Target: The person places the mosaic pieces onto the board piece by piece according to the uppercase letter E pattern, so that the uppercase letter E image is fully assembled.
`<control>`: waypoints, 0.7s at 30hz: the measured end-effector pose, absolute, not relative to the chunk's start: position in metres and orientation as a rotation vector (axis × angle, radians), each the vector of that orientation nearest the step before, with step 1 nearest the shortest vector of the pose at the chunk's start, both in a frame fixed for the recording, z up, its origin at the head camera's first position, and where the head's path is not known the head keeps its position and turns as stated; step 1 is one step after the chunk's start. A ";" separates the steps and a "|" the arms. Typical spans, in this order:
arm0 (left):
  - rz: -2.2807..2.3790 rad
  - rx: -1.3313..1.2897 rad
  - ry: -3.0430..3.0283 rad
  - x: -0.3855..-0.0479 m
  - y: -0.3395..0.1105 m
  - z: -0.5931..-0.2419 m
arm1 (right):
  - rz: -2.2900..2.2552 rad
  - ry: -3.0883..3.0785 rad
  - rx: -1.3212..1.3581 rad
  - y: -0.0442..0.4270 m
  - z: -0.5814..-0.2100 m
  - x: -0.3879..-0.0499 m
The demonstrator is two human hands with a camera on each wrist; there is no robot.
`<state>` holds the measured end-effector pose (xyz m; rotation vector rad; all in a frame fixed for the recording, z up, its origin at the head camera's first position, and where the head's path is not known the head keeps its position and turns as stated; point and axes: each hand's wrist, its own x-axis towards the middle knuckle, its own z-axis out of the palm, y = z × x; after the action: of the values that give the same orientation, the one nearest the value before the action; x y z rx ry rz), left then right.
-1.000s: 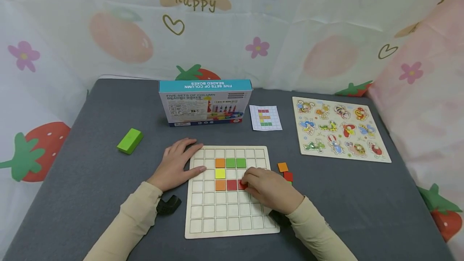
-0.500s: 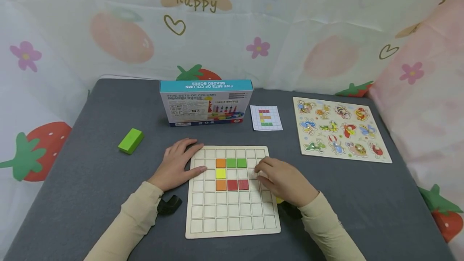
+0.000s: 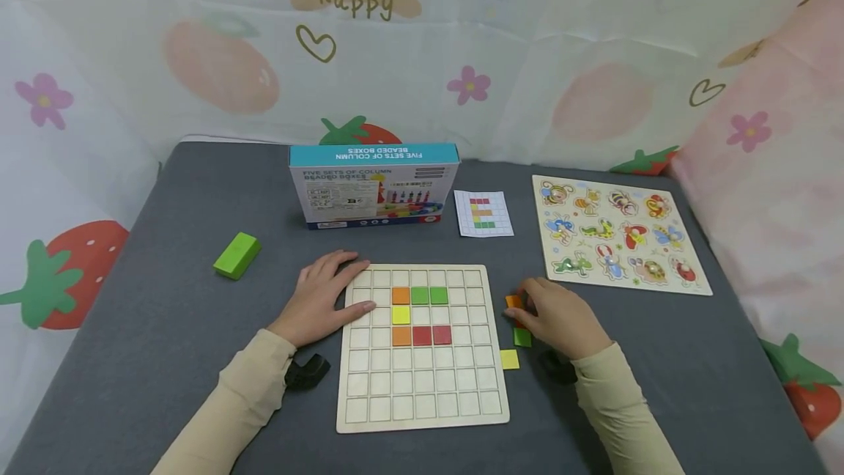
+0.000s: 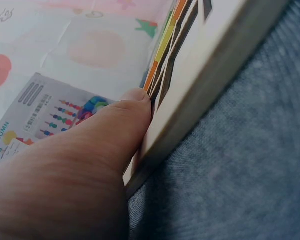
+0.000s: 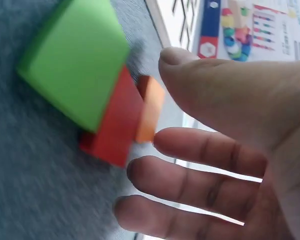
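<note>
My left hand [image 3: 321,300] rests on the upper left edge of a white gridded wooden board [image 3: 422,385], thumb on its face. Set in the board are a top row of one orange [image 3: 400,295] and two green tiles, a yellow tile [image 3: 400,315] beneath, and a lower row of one orange and two red tiles [image 3: 431,335]. Right of the board, my right hand [image 3: 562,315] hovers at loose tiles with thumb and fingers apart. By its fingertips in the right wrist view are an orange tile [image 5: 150,108], a red tile [image 5: 119,120] and a green tile [image 5: 80,62].
A loose yellow tile [image 3: 510,359] touches the board's right edge. Behind stand a blue-topped box [image 3: 374,189] and a pattern card [image 3: 483,215]. An insect puzzle board [image 3: 620,237] lies back right, a green block [image 3: 237,256] at left.
My right hand has let go of the red tile at the end of the lower row and moved right, off the board, to the loose tiles. The left hand stays put.
</note>
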<state>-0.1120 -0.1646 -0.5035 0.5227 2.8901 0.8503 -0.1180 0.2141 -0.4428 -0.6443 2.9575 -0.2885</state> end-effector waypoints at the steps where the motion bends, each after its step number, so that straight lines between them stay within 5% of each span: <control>1: 0.852 0.522 2.890 -0.112 -0.165 -0.504 | -0.283 2.950 -0.642 0.213 -0.444 -0.119; 21: 0.851 0.509 2.877 -0.111 -0.165 -0.501 | -0.310 2.934 -0.795 0.204 -0.442 -0.123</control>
<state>-0.1115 -0.1651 -0.5010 0.5086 2.8773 0.8508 -0.1232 0.2037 -0.4423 -0.7954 2.9342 -0.3101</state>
